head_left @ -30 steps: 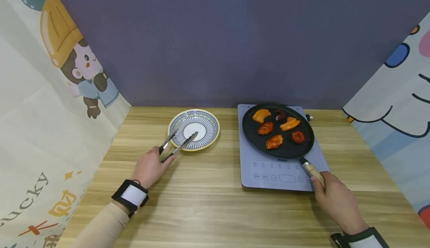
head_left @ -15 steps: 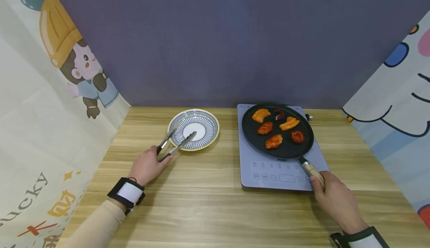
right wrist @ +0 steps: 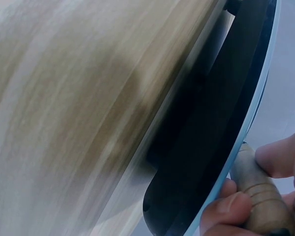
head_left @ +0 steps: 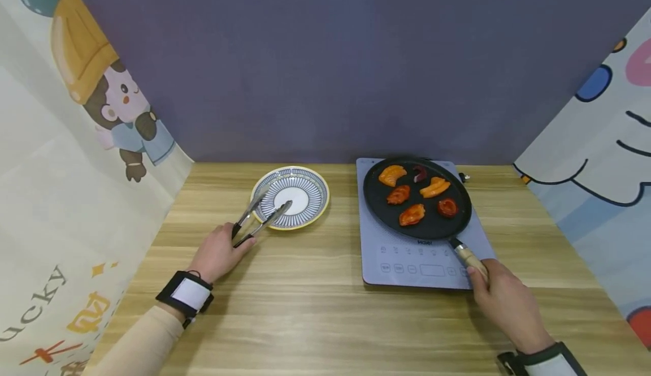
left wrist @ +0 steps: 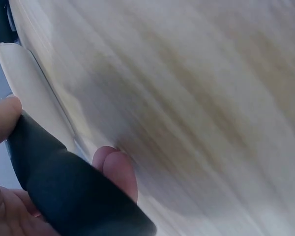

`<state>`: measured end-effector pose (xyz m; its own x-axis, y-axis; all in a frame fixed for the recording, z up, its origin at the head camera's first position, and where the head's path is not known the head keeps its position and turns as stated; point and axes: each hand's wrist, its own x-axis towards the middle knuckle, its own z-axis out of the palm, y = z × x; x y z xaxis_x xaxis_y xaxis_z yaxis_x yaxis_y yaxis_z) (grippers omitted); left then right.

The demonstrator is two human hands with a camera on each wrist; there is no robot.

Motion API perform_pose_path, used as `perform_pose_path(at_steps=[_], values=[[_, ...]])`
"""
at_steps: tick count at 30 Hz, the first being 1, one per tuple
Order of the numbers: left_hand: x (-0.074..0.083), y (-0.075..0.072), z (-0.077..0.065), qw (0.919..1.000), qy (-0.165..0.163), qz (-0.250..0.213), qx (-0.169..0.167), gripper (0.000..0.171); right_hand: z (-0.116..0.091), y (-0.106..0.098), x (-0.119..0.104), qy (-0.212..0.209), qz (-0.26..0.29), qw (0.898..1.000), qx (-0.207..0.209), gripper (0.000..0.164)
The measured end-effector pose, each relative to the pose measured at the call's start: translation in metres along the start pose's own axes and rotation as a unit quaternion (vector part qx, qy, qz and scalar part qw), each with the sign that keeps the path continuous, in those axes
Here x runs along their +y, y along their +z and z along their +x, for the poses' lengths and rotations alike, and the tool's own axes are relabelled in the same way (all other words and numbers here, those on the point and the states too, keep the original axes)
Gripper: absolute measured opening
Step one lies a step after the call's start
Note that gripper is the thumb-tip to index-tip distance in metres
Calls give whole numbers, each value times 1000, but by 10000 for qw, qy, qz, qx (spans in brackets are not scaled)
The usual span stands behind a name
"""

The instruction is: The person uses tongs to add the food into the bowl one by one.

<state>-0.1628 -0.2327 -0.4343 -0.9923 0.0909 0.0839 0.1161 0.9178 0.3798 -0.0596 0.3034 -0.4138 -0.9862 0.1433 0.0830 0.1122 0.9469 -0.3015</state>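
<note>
In the head view my left hand (head_left: 220, 253) holds a pair of metal tongs (head_left: 260, 224) with dark grips, their two arms spread apart. The tips reach over a round plate (head_left: 319, 206) with blue stripes and a yellow rim, and nothing is between them. One dark tong grip (left wrist: 83, 189) lies between thumb and fingers in the left wrist view. My right hand (head_left: 511, 305) grips the wooden handle (head_left: 473, 262) of a flat black frying pan (head_left: 386, 217). Several pieces of orange and reddish food (head_left: 412, 215) lie apart in the pan. The right wrist view shows the fingers around the wooden handle (right wrist: 258, 191).
Beneath the pan is a flat grey induction cooker (head_left: 376, 263) with touch controls along its front. Both sit on a wood-grain table (head_left: 315, 319). A dark blue-grey panel (head_left: 325, 70) rises behind, and printed cloths (head_left: 56, 167) stand at both sides.
My left hand and the tongs have drifted slightly left and back from the plate's middle. The right hand keeps its grip on the pan handle. The head view has shifted a little.
</note>
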Motion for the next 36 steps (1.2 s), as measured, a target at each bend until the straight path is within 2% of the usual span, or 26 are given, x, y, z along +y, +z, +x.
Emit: perform_pose_path(at_steps=[8, 20, 36], values=[[0, -2, -1, 9999, 13, 5, -123, 49, -1, 1, 1, -57, 26, 10000, 54, 25], [-1, 0, 2, 9998, 26, 174, -94, 50, 0, 0, 0, 56, 11, 10000, -11, 28], [-4, 3, -1, 10000, -67, 28, -47, 52, 1, 1, -1, 102, 11, 9999, -79, 30]])
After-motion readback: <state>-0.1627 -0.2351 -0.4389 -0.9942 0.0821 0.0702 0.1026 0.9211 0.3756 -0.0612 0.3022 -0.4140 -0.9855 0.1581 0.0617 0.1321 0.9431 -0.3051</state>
